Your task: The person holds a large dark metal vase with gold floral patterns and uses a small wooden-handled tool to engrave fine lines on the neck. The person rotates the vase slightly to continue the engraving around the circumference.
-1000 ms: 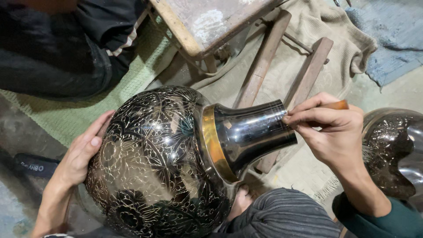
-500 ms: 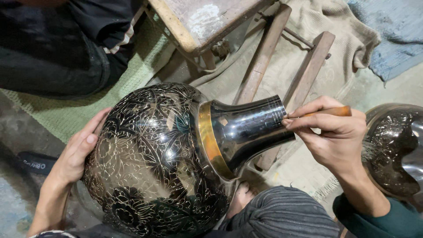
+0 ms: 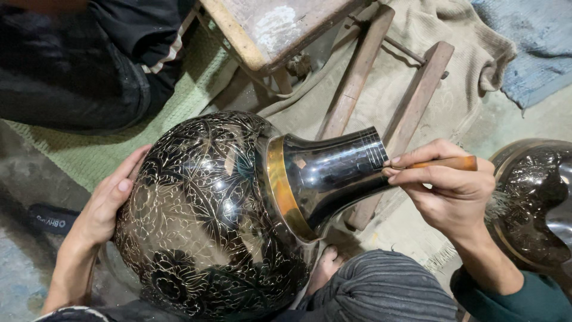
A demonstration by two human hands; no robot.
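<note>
Black engraved vase: left hand steadies; right hand pinches tool, apparently scribing.

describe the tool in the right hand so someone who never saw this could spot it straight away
Start at the big round black vase with gold engraving that fills the middle, and follow its smooth flared neck to the rim. There the right hand pinches a thin tool; its plain orange-brown wooden handle is the only slender stick among dark metalware.
</note>
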